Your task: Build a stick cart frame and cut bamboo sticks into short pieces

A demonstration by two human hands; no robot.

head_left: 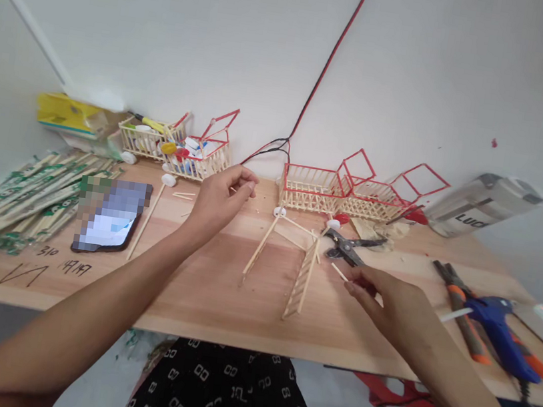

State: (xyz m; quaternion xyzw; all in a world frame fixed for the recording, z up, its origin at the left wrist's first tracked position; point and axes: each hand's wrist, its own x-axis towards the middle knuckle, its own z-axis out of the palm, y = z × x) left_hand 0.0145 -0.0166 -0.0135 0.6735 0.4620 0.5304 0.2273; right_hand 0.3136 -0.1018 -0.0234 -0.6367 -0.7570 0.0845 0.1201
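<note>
My right hand [384,297] pinches a short piece of wooden stick [340,272] between thumb and fingertips, its free end pointing left. My left hand [224,197] is raised over the back of the table, fingers curled and thumb pressed to them; whatever they hold, if anything, is too small to name. Between my hands a partly built frame of thin sticks [298,281] stands on the table, one side crossed by short slats. Just behind it are a stick basket cart with a red rim [311,189] and a pair of black-handled pliers [349,247].
More stick carts [370,200] line the wall, one [201,160] filled with small coloured parts. Bagged chopsticks [13,207] and a phone [112,218] lie left. A blue glue gun [506,331], orange-handled pliers [469,325] and a tilted plastic container [477,209] are right.
</note>
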